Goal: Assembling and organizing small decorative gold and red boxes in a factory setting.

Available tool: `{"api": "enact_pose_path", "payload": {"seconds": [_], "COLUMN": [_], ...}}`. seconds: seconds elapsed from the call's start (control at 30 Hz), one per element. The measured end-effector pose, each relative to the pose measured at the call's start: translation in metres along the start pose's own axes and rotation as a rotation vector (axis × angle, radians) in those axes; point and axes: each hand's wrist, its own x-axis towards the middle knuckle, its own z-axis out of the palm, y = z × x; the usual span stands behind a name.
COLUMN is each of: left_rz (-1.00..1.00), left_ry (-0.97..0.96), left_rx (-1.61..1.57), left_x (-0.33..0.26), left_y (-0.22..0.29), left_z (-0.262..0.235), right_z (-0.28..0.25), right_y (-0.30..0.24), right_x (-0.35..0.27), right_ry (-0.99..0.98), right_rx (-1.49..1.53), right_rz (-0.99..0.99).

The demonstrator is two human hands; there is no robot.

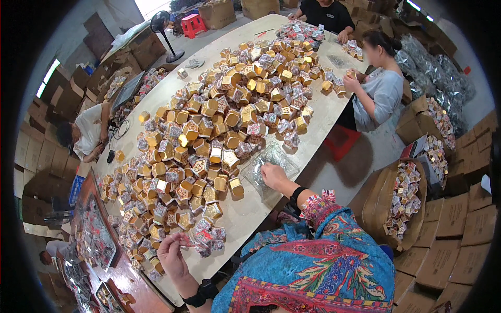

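Observation:
At the near edge of the table my left hand (173,254) is closed, its fingertips pinching the corner of a clear plastic bag (205,238). Several small patterned pieces and a red label show through the bag. My right hand (273,176) is farther right, fingers bent and pressed together over a flat stack of clear plastic bags (270,160). Whatever sits between those fingertips is too small to make out. Beyond both hands spreads a big heap of small gold and patterned boxes (210,108), its near side close to my left hand.
A person in grey (383,91) handles a box at the table's right side; another in black (326,15) sits at the far end. Cartons of boxes (404,198) stand on the right. A wooden table (122,281) adjoins at left. A black fan (166,34) stands beyond.

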Motion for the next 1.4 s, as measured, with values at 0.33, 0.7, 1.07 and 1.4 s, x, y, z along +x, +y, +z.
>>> {"api": "enact_pose_path", "payload": {"seconds": [0.33,0.7,1.07,1.4], "left_rz": [-0.012,0.042,-0.002,0.019], "left_ry": [0.011,0.038,0.025,-0.003], "left_rx": [0.052,0.087,0.1,0.11], "left_x": [0.012,0.022,0.027,0.032], "left_y": [-0.001,-0.005,-0.002,-0.005], "left_z": [0.006,0.012,0.024,0.026], "right_z": [0.006,0.018,0.022,0.006], "right_y": [-0.005,-0.01,0.002,-0.005], "right_x": [0.005,0.007,0.006,0.009], "right_ry": [-0.035,-0.074,0.092,0.167], "right_rx": [-0.007,-0.073,0.019,0.11], "right_rz": [0.031,-0.004,0.108,0.133]}}
